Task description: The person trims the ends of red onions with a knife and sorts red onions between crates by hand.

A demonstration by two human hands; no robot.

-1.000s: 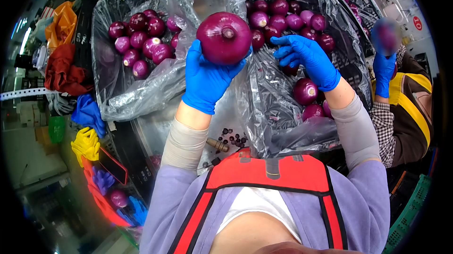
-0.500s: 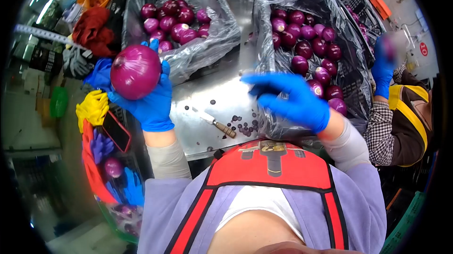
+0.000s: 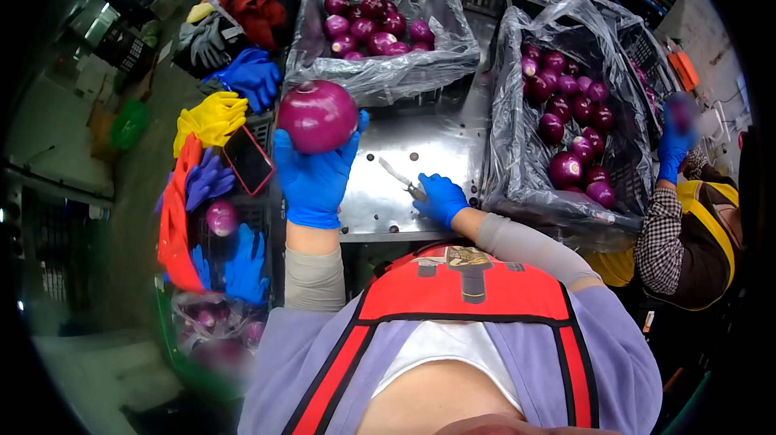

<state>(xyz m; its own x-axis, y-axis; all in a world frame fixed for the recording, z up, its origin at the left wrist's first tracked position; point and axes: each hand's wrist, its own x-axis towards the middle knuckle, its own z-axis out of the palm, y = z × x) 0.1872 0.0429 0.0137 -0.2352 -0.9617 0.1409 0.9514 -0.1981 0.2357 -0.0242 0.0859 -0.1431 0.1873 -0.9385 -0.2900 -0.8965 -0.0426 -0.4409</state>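
My left hand point(image 3: 314, 188), in a blue glove, holds up a large red onion point(image 3: 318, 116), its fingers cupped around it from below. Low over the metal table point(image 3: 376, 217), my blue-gloved right hand point(image 3: 443, 200) has its fingers round the handle of a small knife point(image 3: 398, 175). The knife's blade lies along the tabletop, pointing up and left, while most of the handle is hidden under the hand. Behind the left hand stands a plastic-lined crate point(image 3: 380, 79) with several red onions. A second lined crate point(image 3: 517, 184) of red onions is to the right.
On the left lie yellow gloves point(image 3: 208, 124), blue gloves point(image 3: 250, 79) and a phone point(image 3: 247, 160) with a red edge. A loose onion point(image 3: 221, 217) is below them. At the right, a co-worker's gloved hand point(image 3: 672, 148) is raised. Dark bits point(image 3: 414, 157) dot the table.
My right hand has come down from above the table onto the knife handle. The onion stays in my left hand. The view has shifted, moving the scene rightward in the picture.
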